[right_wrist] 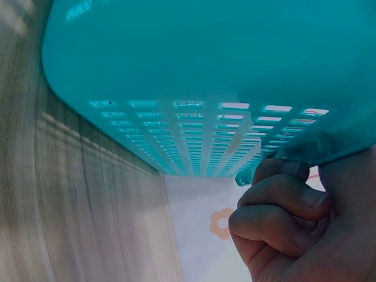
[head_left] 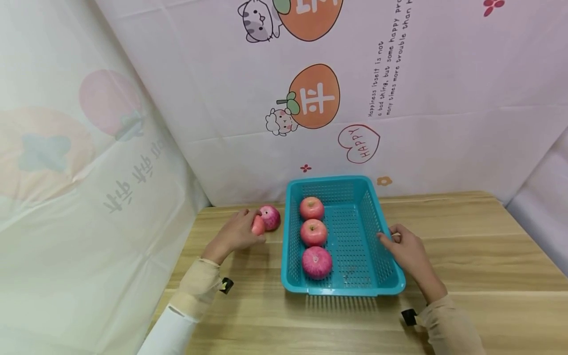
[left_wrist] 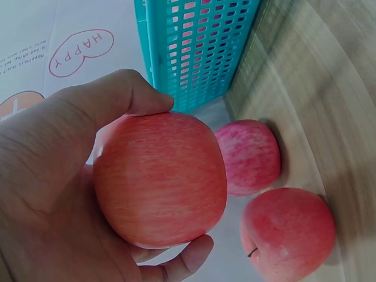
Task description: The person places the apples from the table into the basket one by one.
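Observation:
My left hand (head_left: pixel 239 230) grips a red apple (left_wrist: pixel 161 179), thumb on one side and fingers on the other. Beyond it, two more apples rest on the table: a pink-streaked apple (left_wrist: pixel 248 157) and a red apple with a stem (left_wrist: pixel 288 234); the head view shows only the streaked one, the other being hidden by the hand. At the right side of the teal basket (head_left: pixel 348 292), my right hand (head_left: pixel 409 249) holds the rim, with its fingers curled outside. Inside, two red apples (head_left: pixel 313 232) and a dark pink apple (head_left: pixel 317 263) line the left wall.
The perforated basket stands on a wooden table (head_left: pixel 479 256), its far end near a white printed cloth (head_left: pixel 222 113) that hangs behind. Another pale cloth (head_left: pixel 102 222) hangs along the left edge of the table.

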The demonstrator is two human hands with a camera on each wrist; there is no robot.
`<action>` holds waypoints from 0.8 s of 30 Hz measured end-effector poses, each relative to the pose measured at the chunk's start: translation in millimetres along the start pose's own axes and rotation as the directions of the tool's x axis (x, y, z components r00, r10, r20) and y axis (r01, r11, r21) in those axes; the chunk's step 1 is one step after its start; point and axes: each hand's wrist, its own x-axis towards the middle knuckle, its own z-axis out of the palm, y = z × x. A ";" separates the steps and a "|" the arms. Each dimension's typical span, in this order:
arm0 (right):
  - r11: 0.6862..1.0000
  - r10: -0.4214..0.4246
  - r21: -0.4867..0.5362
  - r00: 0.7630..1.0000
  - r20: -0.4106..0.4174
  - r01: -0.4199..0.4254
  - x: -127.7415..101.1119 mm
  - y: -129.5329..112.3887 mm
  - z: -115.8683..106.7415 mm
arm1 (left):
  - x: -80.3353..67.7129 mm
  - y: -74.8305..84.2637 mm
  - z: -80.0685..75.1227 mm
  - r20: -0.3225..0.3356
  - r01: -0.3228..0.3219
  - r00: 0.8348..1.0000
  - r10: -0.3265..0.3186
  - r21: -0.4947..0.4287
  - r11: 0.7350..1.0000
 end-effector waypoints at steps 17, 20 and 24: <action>1.000 0.002 0.004 1.000 0.007 -0.002 0.0 0.2 -0.1 | 9.7 10.7 -1.8 -0.046 -0.060 0.997 0.058 -0.036 0.998; 1.000 -0.003 0.003 1.000 0.005 0.003 -0.1 0.3 -0.3 | 11.8 12.3 -2.4 -0.056 -0.061 0.997 0.059 -0.032 0.998; 1.000 -0.005 0.004 1.000 0.004 0.005 -0.9 0.1 -0.7 | 14.4 15.1 -2.9 -0.057 -0.052 0.997 0.051 -0.025 0.998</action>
